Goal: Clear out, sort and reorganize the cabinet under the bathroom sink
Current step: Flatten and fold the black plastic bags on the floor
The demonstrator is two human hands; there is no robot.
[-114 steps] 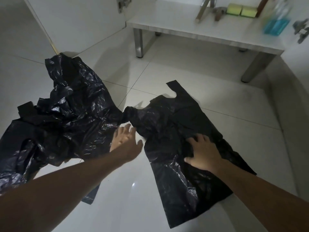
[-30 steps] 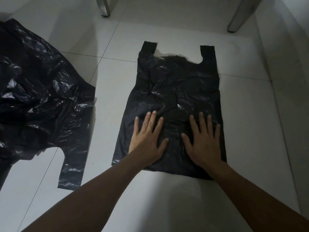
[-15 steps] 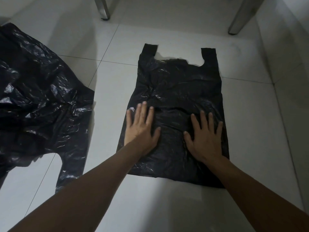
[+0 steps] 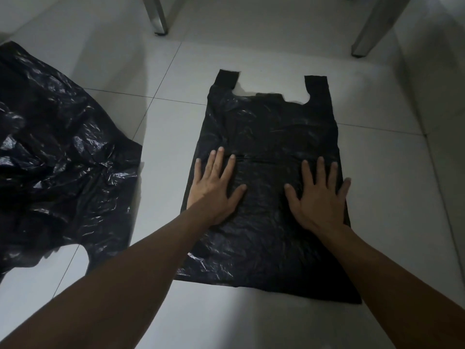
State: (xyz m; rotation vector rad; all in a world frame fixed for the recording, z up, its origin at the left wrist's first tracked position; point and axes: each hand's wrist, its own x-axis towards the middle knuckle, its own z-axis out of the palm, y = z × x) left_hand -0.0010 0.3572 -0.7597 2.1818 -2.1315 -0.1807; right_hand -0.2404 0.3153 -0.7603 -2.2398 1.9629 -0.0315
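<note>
Since half a second ago both palms have slid apart toward the sides of the flat black plastic handled bag (image 4: 271,137); left hand (image 4: 216,187) now overlaps its left edge, right hand (image 4: 319,195) its right edge, fingers spread and pressing flat; bag lies on the white tiled floor (image 4: 163,137), handles far; crumpled black plastic bag (image 4: 57,159) left, apart; bare tile between; two metal legs (image 4: 157,15) far; wall right.
</note>
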